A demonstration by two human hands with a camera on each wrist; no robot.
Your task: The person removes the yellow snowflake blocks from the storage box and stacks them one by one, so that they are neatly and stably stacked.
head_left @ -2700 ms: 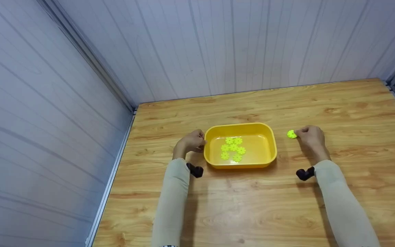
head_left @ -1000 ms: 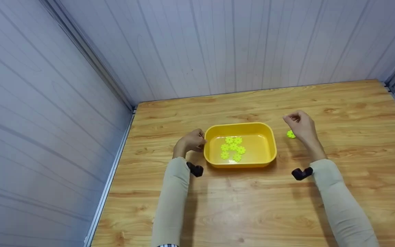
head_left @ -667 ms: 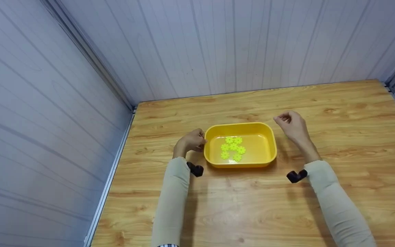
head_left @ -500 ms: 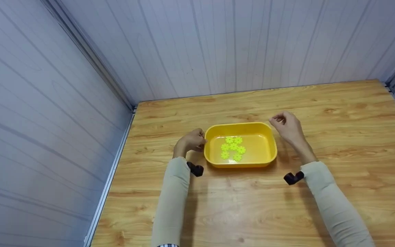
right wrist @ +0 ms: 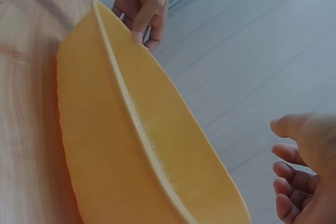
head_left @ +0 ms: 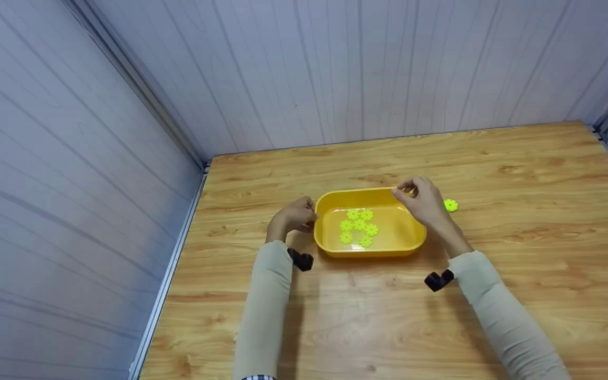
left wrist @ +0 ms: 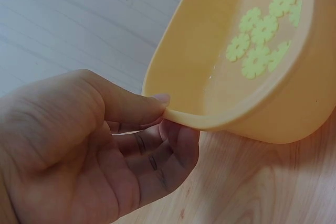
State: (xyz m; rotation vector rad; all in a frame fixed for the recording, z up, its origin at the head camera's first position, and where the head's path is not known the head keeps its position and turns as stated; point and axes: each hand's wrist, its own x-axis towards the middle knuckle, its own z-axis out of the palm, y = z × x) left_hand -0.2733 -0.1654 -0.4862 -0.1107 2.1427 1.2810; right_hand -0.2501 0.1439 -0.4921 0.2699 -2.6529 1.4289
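Pale grooved wall panels close in a wood-grain table point(head_left: 520, 169), its laminate smooth with a faint sheen. At its middle sits a yellow tub point(head_left: 369, 252), a rounded rectangular basin of glossy moulded plastic with a thin out-turned lip. On its floor lie six green flower pieces point(head_left: 359, 227), flat discs with notched, petal-like edges, clustered toward the tub's centre. One more green piece point(head_left: 450, 205) lies on the table at about 3 o'clock from the tub, just beside it.

At 9 o'clock the left hand point(head_left: 293, 219) grasps the lip, thumb on top and curled fingers point(left wrist: 157, 161) beneath, as the left wrist view shows plainly. The right hand point(head_left: 421, 200) hovers over the tub's 1 o'clock corner with its fingers loosely bent and apart; it grasps nothing, and the right wrist view shows bare fingertips point(right wrist: 286, 169) above the rim.

Judging from this, the stray piece is thin and light, so it is best pinched by its notched edge rather than pressed flat. The steadying grip on the lip should stay gentle, since the thin plastic could tip or slide on the slick laminate.
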